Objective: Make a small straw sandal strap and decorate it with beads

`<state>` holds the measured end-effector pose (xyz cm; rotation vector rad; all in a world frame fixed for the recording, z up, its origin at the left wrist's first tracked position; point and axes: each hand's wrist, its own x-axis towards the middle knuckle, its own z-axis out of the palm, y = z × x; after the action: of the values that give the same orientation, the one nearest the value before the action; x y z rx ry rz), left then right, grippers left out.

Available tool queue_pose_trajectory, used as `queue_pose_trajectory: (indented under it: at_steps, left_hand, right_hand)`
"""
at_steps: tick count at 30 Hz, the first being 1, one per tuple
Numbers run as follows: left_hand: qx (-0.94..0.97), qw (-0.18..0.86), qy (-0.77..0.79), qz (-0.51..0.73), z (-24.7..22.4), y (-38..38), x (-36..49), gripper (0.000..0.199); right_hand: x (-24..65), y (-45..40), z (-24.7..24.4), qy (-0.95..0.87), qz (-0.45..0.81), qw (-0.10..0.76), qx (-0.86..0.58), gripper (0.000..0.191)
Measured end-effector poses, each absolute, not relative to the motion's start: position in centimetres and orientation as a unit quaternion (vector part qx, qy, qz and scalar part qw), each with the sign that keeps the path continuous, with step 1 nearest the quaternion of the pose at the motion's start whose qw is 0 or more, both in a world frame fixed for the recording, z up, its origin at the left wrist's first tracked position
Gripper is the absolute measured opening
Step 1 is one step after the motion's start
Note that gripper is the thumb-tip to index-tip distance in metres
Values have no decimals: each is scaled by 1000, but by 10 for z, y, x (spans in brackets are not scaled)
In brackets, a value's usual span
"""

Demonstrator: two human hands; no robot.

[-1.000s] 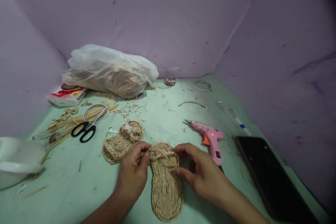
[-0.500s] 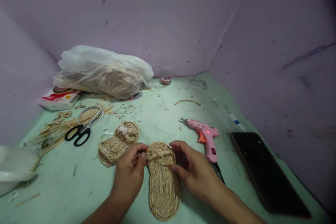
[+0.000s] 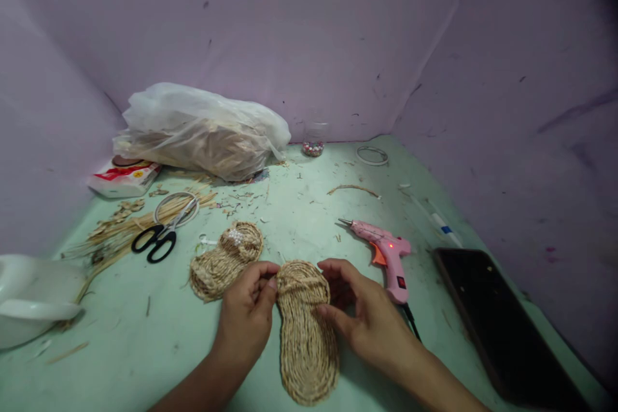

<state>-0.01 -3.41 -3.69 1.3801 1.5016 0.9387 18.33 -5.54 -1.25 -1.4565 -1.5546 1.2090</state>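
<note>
Purple walls [image 3: 290,26] close in around a pale green tabletop [image 3: 116,367] strewn with fibre scraps. On it, between our two hands, lies a woven slipper [image 3: 308,347], toe end away from us, with a braided strap [image 3: 304,283] across its upper part. Our left hand [image 3: 248,302] has its thumb and forefinger close together at the left edge, by the strap's end; whether they actually pinch it we cannot tell. Our right hand [image 3: 364,309] curves around the opposite edge, thumb and forefinger well apart. We judge that uneven pressure from the two sides could skew the strap or make the coils part, if the joins are weak. Just beyond the left hand, at an angle, sits a second slipper [image 3: 217,270] with white beads [image 3: 235,236]; a careless swing of our knuckles might nudge it. Right of the grip lies a pink glue gun [image 3: 381,241], its light glowing red, so a stray reach toward its nozzle could mean a burn, and catching the cord [image 3: 412,322] could drag it. Farther out are black-handled scissors [image 3: 168,228] to the left and a phone [image 3: 497,315] to the right.
</note>
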Motion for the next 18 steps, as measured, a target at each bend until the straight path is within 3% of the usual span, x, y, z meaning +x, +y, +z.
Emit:
queue_pose_trajectory:
  at_steps: [18]
  left_hand:
    - [596,351,579,432,-38,-34,0,16]
  right_hand:
    - [185,-58,-16,-651,368,309,-588,33]
